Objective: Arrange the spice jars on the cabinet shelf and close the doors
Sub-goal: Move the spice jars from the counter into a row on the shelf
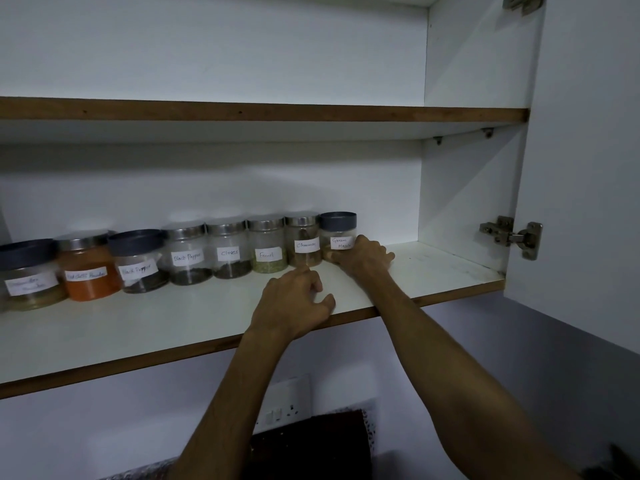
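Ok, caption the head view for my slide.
Right hand at the Garam Masala jar, ending a row of eight labelled jars on the shelf; left hand rests nearby, door open.

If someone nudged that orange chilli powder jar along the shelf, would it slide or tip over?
The orange jar would probably slide: it looks squat and wide-based and stands flat on the smooth white shelf. It is nearly full, so likely heavyish and steady. Its neighbours stand close on both sides, so a sideways push would probably bump them.

We look into a home kitchen: a white wall cabinet [478, 188] with its door [588, 168] open, hand-labelled spice jars [228, 252] lined on the lower shelf [173, 323], a wall socket [284, 407] at lower centre.
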